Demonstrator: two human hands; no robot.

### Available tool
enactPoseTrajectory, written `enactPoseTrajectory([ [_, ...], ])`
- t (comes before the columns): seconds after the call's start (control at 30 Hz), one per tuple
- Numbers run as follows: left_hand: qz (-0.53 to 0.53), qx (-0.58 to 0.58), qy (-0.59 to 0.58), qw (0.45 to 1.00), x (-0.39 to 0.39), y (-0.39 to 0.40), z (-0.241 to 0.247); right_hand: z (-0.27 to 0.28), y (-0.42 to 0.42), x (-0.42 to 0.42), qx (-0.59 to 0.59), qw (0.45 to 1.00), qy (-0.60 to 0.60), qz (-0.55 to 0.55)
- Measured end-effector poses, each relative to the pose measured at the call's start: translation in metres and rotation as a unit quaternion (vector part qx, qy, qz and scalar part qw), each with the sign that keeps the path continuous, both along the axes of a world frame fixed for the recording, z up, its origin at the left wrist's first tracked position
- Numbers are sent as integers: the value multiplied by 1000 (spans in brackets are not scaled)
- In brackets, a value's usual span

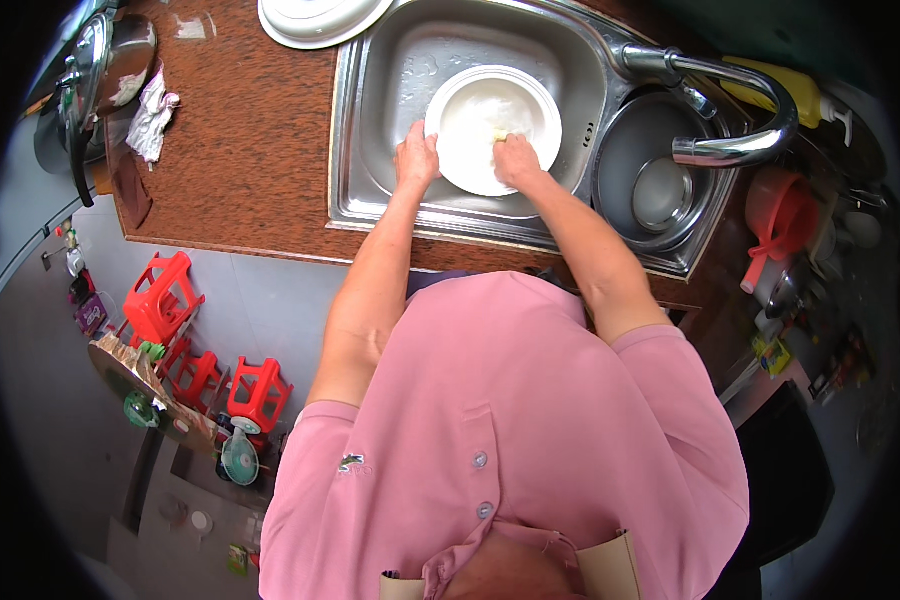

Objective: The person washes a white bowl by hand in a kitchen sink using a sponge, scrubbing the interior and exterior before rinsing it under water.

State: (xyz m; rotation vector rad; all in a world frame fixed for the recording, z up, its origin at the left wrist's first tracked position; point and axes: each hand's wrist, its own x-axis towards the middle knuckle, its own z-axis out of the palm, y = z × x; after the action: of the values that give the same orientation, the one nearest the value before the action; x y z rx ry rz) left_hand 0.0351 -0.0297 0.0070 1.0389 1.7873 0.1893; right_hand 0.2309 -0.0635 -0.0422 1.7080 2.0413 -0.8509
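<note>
A white round bowl or deep plate (465,112) sits in the large basin of a stainless steel sink (390,90). My left hand (417,155) grips its left rim, with the thumb at the edge. Inside the bowl, my right hand (517,159) is closed around a small yellowish sponge or cloth (499,136), pressed towards the inner surface; most of it is hidden by the fingers. Whitish, glossy liquid or suds seem to cover the inside. Bare metal with water drops shows around the bowl.
A chrome faucet (750,154) arches over the small basin, where a metal pot (615,180) stands. Stacked white plates (322,22) lie at the sink's upper left. A pressure cooker (94,67) and crumpled cloth (152,116) are left; a red dipper (776,217) and yellow pump bottle (784,90) right.
</note>
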Motion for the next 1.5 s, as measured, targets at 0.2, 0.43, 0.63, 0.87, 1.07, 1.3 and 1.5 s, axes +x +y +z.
enactPoseTrajectory([
  [0.2,19,4,-17,1000,-3,-1,-1,-13,14,-41,-210,800,329,-456],
  [0.43,21,2,-15,1000,-3,1,3,27,3,-10,-142,968,173,-113],
  [0.63,26,11,-24,999,-5,-2,-5,59,-12,-42,-111,909,320,-244],
  [0.87,13,11,-46,999,-9,3,-10,54,-23,-64,17,960,249,-128],
  [1.07,9,0,-56,998,-6,6,6,87,-8,27,-11,998,-12,60],
  [1.3,1,25,-48,999,-10,0,3,58,5,34,168,965,-79,186],
  [1.5,-43,91,-8,995,-5,0,-14,2,7,-4,-91,995,18,31],
])
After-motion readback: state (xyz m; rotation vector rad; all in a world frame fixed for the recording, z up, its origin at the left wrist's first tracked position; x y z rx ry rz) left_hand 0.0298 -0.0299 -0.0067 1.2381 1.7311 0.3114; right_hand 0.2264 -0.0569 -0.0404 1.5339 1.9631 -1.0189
